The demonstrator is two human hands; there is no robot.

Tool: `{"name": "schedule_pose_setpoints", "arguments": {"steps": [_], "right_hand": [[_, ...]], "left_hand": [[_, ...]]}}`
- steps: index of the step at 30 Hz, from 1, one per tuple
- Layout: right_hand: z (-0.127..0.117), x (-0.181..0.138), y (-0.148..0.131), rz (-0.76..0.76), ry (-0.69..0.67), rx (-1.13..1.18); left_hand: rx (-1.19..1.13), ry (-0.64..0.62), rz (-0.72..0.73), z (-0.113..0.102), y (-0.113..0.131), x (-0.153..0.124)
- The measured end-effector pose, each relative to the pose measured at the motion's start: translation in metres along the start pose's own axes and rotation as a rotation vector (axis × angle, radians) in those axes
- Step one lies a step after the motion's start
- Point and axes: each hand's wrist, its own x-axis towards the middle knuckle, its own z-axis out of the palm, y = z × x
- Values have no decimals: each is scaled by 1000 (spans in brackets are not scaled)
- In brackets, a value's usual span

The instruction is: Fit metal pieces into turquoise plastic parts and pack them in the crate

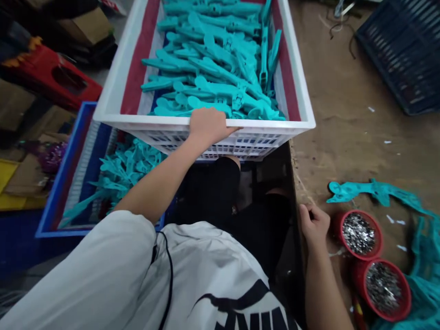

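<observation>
My left hand point(208, 126) is closed over the near rim of a white plastic crate point(113, 87), fingers curled inside it. The crate is full of several teal plastic parts point(220, 68) and has a red lining along its sides. My right hand point(313, 224) rests on the edge of the brown worktable point(343, 114), fingers curled in a loose fist; I cannot make out anything in it. It is just left of a red bowl point(359, 233) of small metal pieces.
A blue crate point(55, 201) with more teal parts sits lower left, under the white one. A second red bowl point(385, 288) of metal pieces and loose teal parts point(374, 190) lie on the table. A dark blue crate point(402, 50) is at the far right.
</observation>
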Motion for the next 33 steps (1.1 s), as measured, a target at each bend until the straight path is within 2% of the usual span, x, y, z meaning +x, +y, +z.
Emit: {"name": "schedule_pose_setpoints", "arguments": {"steps": [3, 5, 9, 11, 15, 19, 25, 28, 33], "right_hand": [[2, 11, -8, 56, -6, -61], [11, 29, -16, 70, -66, -92], [44, 67, -34, -40, -215, -22], [57, 74, -41, -106, -348, -15], [62, 66, -42, -150, -792, -20], [59, 58, -31, -93, -944, -114], [72, 55, -19, -72, -1259, -256], [72, 47, -15, -81, -1308, -220], [69, 43, -18, -55, -1273, -249]], "left_hand": [[-45, -12, 18, 21, -10, 18], [-55, -13, 28, 26, -14, 24], [-36, -9, 27, 9, -11, 18], [-38, 20, 21, -4, -5, 10], [-38, 103, -9, -18, 7, -3], [26, 149, -28, -21, 17, -12], [137, 134, 20, -30, 19, -13], [173, 105, 25, -32, 17, -12], [225, 78, -6, -35, 16, -12]]}}
